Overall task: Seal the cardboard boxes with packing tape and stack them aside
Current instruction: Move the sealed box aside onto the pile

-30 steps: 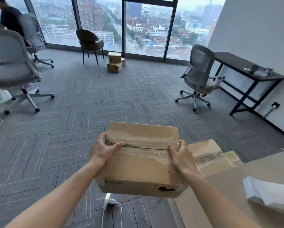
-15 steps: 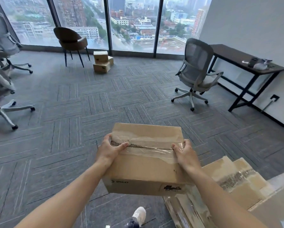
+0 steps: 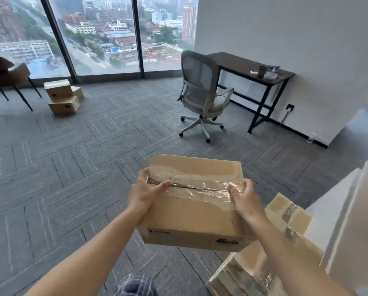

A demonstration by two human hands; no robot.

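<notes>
The taped box (image 3: 191, 212) is being held off the floor (image 3: 72, 178) between the 2 grips: the left grip (image 3: 144, 194) and the right grip (image 3: 246, 199) are being clamped round opposite ends of its seam, seemingly for level carrying. More sealed boxes (image 3: 285, 218) are lying just below the right grip.

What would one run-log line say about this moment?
phase: carry | taped box: held above carpet | left hand: grips left end | right hand: grips right end
</notes>
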